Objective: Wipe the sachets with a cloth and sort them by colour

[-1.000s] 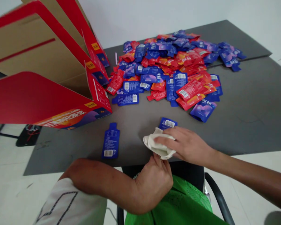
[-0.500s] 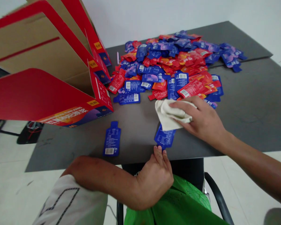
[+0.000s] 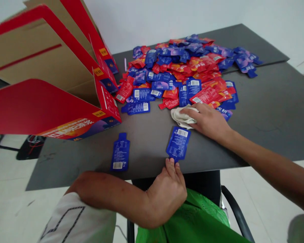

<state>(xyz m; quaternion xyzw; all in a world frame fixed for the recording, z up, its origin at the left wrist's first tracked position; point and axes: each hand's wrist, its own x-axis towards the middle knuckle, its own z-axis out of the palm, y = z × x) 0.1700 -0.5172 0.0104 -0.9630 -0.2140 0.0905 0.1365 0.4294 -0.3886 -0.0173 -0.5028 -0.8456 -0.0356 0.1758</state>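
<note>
Near the front edge of the table lies a blue pouch, printed side with the barcode facing up. My left hand presses the pouch's narrow neck against the table with its fingertips held together. Just beyond the pouch's far end, my right hand is closed around a folded white cloth, which rests on the table beside the pile. To the left lies another blue pouch, flat with its neck pointing away from me; neither hand touches it.
A heap of red and blue pouches covers the back middle of the grey table. On the left stand open red cardboard boxes. A slim pale pink stick sits between boxes and heap. A chair armrest is below.
My right hand has drawn the cloth off the pouch to the table just beyond it, uncovering the barcode end. My left hand keeps its place on the neck.
</note>
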